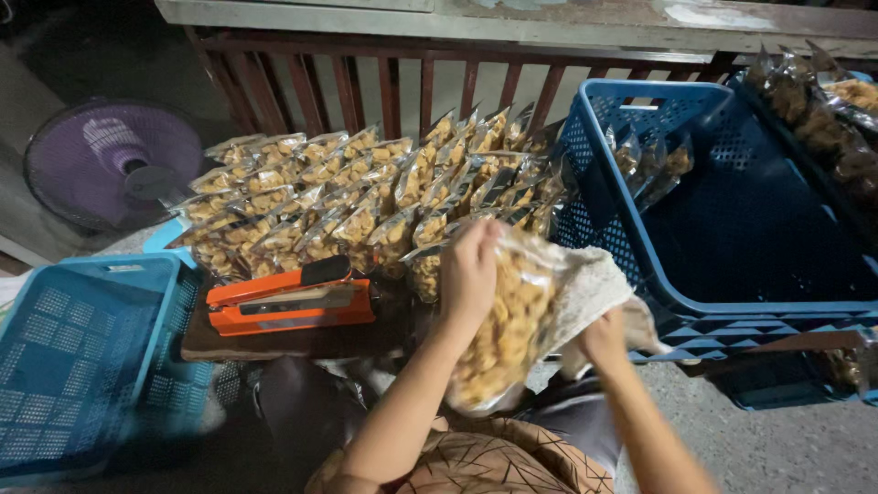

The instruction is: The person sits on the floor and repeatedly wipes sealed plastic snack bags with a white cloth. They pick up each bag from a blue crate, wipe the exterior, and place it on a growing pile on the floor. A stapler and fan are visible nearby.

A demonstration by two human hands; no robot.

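My left hand (468,273) grips the top of a clear plastic bag (508,334) filled with yellowish snack pieces, holding it upright in front of me. My right hand (604,338) holds a white cloth (590,288) pressed against the right side of that bag. An orange heat sealer (288,302) lies shut on a dark board just left of my left hand. Behind it, several sealed bags of the same snack (366,201) lean in rows.
A dark blue crate (631,247) stands at the right, holding a few snack bags at its far wall. A light blue crate (82,357) sits at the lower left. A purple fan (114,165) stands at the left. A red-brown railing (412,87) runs behind.
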